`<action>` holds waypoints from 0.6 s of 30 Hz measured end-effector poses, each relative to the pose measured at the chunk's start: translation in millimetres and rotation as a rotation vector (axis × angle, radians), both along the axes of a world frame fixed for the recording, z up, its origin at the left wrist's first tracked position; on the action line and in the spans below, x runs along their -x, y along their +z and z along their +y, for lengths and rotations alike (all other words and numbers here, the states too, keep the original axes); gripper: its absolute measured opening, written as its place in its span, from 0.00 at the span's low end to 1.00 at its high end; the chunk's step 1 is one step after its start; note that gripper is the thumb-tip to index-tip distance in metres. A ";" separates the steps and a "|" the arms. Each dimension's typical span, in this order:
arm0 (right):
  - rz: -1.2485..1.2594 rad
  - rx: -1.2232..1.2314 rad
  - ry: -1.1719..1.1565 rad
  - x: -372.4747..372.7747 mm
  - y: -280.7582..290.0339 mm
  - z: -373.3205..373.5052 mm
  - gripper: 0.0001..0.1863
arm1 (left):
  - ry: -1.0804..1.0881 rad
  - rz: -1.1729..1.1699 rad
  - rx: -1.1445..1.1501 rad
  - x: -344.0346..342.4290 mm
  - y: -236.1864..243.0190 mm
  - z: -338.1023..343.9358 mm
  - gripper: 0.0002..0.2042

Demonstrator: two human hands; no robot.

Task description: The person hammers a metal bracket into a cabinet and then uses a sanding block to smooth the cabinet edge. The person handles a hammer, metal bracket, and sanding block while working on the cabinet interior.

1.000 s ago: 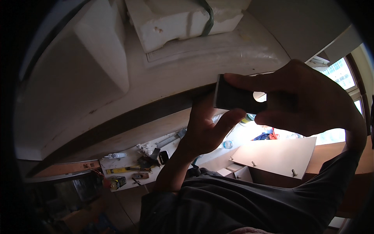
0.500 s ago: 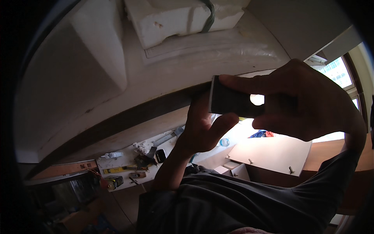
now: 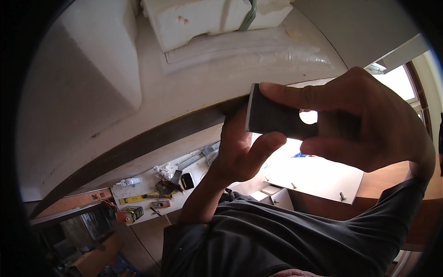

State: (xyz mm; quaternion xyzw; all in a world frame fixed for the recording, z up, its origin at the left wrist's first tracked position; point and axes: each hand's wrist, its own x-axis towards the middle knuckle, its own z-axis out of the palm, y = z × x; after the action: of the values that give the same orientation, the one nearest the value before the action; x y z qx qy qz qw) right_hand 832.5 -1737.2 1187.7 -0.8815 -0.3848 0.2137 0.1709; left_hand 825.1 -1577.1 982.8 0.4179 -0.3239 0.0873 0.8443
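My right hand (image 3: 357,122) is closed on a dark, flat, squared piece (image 3: 272,113) with a pale left edge. The thumb and a finger grip it from above and below, and its exact kind does not show. A bright gap shows between its right part and the palm. My left hand (image 3: 242,154) is raised just behind and below the piece. Its thumb sticks out to the right along the lower edge; the other fingers are hidden. Beyond both hands runs the dark edge (image 3: 152,131) of a large pale board (image 3: 194,87).
A wrapped white foam block (image 3: 207,23) rests on the board. Below left, a white worktop (image 3: 173,210) carries a yellow level (image 3: 138,199), a white tube (image 3: 129,181), a dark open container (image 3: 187,181) and other tools. A pale panel with hinges (image 3: 318,180) lies at right, near a window (image 3: 401,85).
The view has shifted and grown brighter. The dark piece and my right hand keep almost the same pose, with the piece slightly higher in the picture. My left hand has hardly moved.
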 end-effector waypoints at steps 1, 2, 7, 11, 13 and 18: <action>-0.041 0.001 0.012 0.3 -1.0 1.1 0.36 | 0.000 0.008 0.007 0.1 -0.4 -1.3 0.24; -0.082 0.003 0.024 0.2 -1.6 2.2 0.36 | 0.003 0.017 0.011 0.3 -0.8 -2.1 0.23; -0.097 0.056 -0.139 1.1 -5.0 13.4 0.33 | 0.086 0.049 0.016 1.6 -1.4 -4.8 0.21; -0.064 0.056 -0.197 2.1 -3.9 17.0 0.35 | 0.007 0.016 -0.061 0.3 1.7 5.6 0.19; -0.120 0.119 -0.145 4.3 -4.1 15.3 0.36 | -0.027 0.048 -0.101 2.1 3.6 8.4 0.25; -0.073 0.011 -0.148 9.7 -4.7 7.6 0.40 | -0.062 0.061 -0.116 0.9 5.3 6.9 0.32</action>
State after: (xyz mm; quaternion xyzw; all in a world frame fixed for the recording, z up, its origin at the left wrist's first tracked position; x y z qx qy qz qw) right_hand 822.8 -1729.5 1183.0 -0.9156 -0.3235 0.1703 0.1672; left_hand 824.2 -1570.3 988.2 0.4586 -0.3151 0.0295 0.8304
